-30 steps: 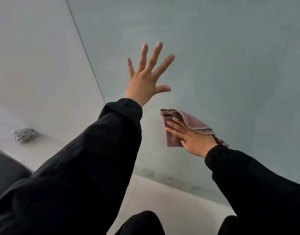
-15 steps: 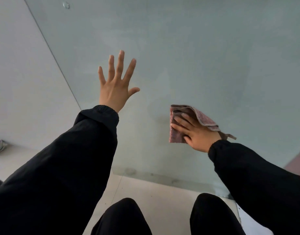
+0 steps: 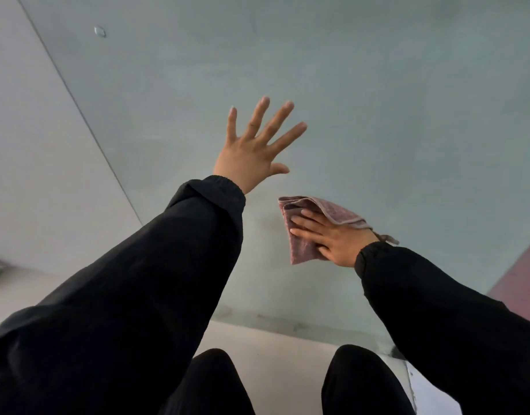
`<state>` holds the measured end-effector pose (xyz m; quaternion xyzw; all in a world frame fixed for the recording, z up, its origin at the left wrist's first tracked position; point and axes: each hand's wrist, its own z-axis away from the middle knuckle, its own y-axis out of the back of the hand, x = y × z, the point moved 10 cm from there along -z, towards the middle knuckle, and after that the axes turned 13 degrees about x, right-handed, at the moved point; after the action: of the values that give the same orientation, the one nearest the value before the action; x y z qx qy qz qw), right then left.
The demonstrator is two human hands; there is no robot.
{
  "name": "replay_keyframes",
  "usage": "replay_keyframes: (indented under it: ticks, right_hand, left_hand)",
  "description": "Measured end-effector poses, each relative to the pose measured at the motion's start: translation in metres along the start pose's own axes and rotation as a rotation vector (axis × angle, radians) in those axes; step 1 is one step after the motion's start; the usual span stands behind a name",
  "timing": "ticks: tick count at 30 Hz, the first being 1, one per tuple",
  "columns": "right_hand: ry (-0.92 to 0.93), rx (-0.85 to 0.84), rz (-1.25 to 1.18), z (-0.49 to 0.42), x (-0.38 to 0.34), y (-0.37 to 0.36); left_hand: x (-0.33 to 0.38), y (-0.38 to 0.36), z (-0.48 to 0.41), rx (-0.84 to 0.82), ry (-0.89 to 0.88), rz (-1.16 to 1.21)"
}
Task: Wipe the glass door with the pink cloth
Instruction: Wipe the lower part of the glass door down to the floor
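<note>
Folded pink cloth flat against pale greenish glass door.

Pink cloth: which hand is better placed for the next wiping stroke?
Right. The right hand lies flat on the pink cloth, pressing it to the glass door; the left hand is spread open higher up, holding nothing.

Dim, flat light; sharp, with wide-angle edge distortion.

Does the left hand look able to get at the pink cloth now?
Probably yes: the left hand, open, is just up-left of the pink cloth, bare glass door between; the right hand covers only part.
</note>
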<state>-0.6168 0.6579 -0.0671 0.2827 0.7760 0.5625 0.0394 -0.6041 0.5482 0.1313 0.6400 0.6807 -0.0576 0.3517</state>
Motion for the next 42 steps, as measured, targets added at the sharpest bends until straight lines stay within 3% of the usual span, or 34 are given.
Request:
replay_keyframes:
  ticks: [9,12,17,21,24,33,42]
  right_hand:
    - [0.009,0.074,0.195,0.066,0.036,0.024]
    - [-0.021,0.18,0.283,0.061,0.032,0.035]
    - [-0.096,0.183,0.366,0.042,0.018,0.032]
    - [0.09,0.185,0.515,0.012,0.012,0.043]
    - [0.101,0.142,0.565,0.004,0.014,0.038]
    - [0.063,0.3,0.378,0.036,0.03,0.049]
    - [-0.01,0.338,0.407,0.116,0.075,0.079]
  left_hand:
    - [0.003,0.01,0.002,-0.033,0.056,-0.022]
    - [0.019,0.022,0.0,-0.029,0.11,-0.011]
    - [0.064,0.041,-0.047,0.033,0.01,0.089]
    - [0.06,0.024,-0.058,0.034,-0.021,0.017]
    - [0.062,0.021,-0.055,0.089,-0.039,-0.005]
    - [0.062,0.025,-0.053,0.142,-0.053,-0.068]
    - [0.087,0.046,-0.06,0.104,0.001,0.007]
